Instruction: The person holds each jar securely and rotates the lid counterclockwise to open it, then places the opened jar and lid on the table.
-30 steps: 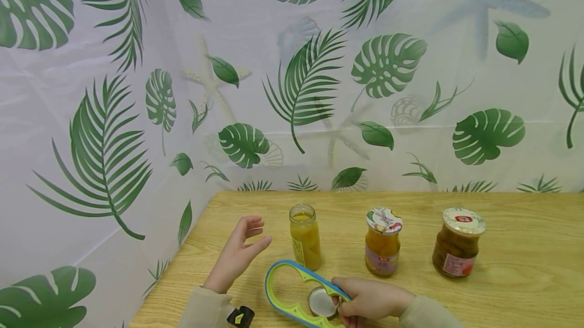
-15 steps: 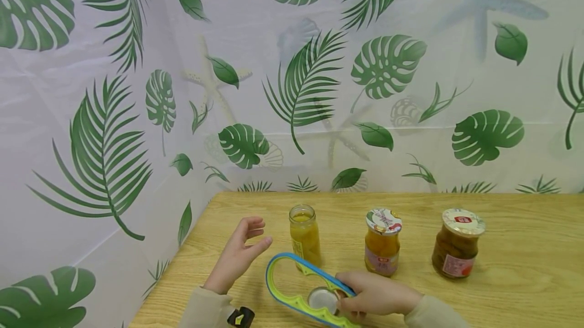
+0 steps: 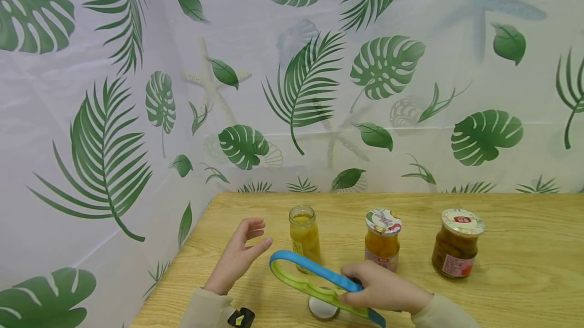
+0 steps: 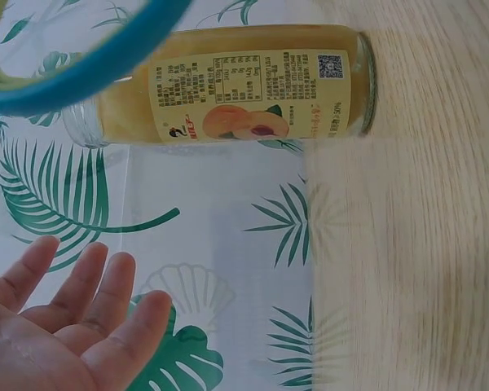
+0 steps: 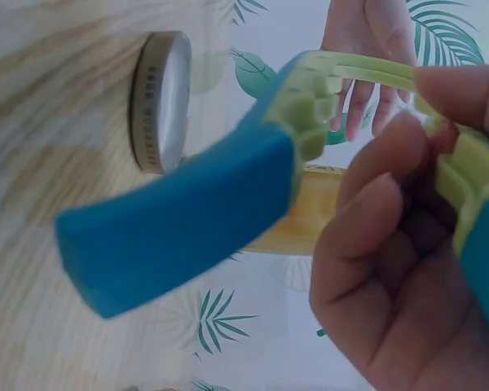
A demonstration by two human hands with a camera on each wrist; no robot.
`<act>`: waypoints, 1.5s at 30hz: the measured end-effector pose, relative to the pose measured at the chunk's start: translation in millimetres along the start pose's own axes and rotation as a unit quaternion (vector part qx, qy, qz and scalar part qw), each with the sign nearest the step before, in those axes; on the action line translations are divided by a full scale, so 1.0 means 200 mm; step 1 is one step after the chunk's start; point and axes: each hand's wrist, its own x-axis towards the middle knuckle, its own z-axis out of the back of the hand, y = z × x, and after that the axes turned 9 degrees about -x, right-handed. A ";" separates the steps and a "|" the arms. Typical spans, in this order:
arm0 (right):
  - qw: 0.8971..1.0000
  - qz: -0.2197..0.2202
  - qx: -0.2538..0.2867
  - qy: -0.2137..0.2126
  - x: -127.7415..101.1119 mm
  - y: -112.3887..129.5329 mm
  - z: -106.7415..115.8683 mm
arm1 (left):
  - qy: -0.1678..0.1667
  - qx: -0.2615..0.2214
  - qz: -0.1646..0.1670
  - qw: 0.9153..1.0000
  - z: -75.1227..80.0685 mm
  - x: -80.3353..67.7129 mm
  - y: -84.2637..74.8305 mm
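Fingers of right hand (image 3: 380, 290) grip opener (image 3: 315, 273); left hand (image 4: 57, 334) spread; label only left-wrist.

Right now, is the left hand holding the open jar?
No, the left hand is open beside the open jar, with a clear gap between its fingers and the glass.

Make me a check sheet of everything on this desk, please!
Surface: wooden table, light grain.
Job's things: blue-green jar opener lifted above loose lid; open jar of yellow fruit.
Clutter: two lidded jars, orange jar and brown jar, standing right.
Hands: right hand grips the opener; left hand open beside the open jar, touching nothing.
Cables: nothing seen.
Surroundings: leaf-print curtain behind and left.
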 end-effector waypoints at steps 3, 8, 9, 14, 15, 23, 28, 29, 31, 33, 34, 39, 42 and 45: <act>1.000 0.009 -0.010 -0.013 0.00 0.01 0.00 | 0.004 0.002 -0.006 1.000 0.00 0.00 0.00; 1.000 0.011 -0.008 -0.027 0.00 0.01 0.00 | 0.005 0.006 -0.009 1.000 0.00 0.00 0.01; 1.000 0.010 -0.003 -0.026 0.00 0.01 0.00 | 0.004 0.006 -0.008 1.000 0.00 0.00 0.00; 0.999 0.016 0.035 -0.003 -0.02 0.01 0.02 | 0.010 0.006 -0.005 1.000 -0.01 -0.01 0.00; 0.999 0.019 0.042 0.003 -0.03 0.00 0.02 | 0.012 0.006 -0.005 1.000 -0.01 -0.01 0.00; 0.994 0.000 0.099 0.037 -0.10 -0.02 0.06 | 0.020 0.013 -0.009 1.000 -0.03 0.00 0.01; 0.989 -0.028 0.142 0.039 -0.14 -0.02 0.09 | 0.028 0.023 -0.004 0.999 -0.03 0.00 0.02; 0.988 -0.029 0.148 0.041 -0.14 -0.01 0.10 | 0.030 0.025 -0.005 0.999 -0.03 0.00 0.01; 0.987 -0.027 0.152 0.047 -0.16 -0.01 0.12 | 0.036 0.031 -0.007 0.999 -0.04 0.00 0.01; 0.986 -0.019 0.159 0.053 -0.18 -0.01 0.14 | 0.044 0.036 -0.009 0.998 -0.05 0.00 0.01; 0.985 -0.014 0.164 0.057 -0.19 -0.01 0.15 | 0.048 0.037 -0.010 0.998 -0.05 0.00 0.01; 0.986 0.001 0.150 0.069 -0.24 -0.02 0.19 | 0.069 0.043 -0.017 0.997 -0.08 0.00 0.02; 0.989 0.008 0.129 0.067 -0.26 -0.02 0.21 | 0.076 0.044 -0.021 0.996 -0.09 0.00 0.01; 0.993 0.023 0.101 0.054 -0.28 -0.03 0.23 | 0.084 0.040 -0.023 0.995 -0.10 -0.01 0.00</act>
